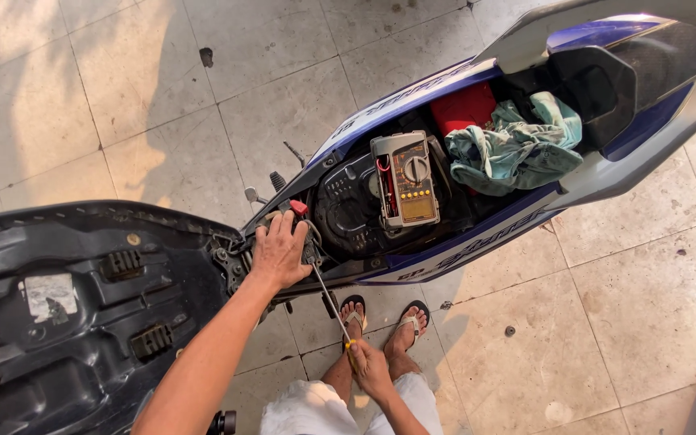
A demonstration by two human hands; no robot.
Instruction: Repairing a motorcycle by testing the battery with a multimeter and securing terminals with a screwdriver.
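Observation:
My left hand [278, 251] rests on the front edge of the open under-seat bay of a blue and white motorbike [412, 97], fingers on wiring near a red connector [298, 207]. My right hand [370, 366] grips the yellow handle of a long screwdriver [329, 296], whose shaft runs up to the spot under my left hand. A grey and orange multimeter [405, 179] lies in the bay. The raised black seat underside [82, 298] is at the left.
A teal rag [517, 145] and a red part [462, 107] lie at the rear of the bay. My sandalled feet [384, 318] stand on the tiled floor [606, 306] beside the bike. A small bolt [509, 330] lies on a tile.

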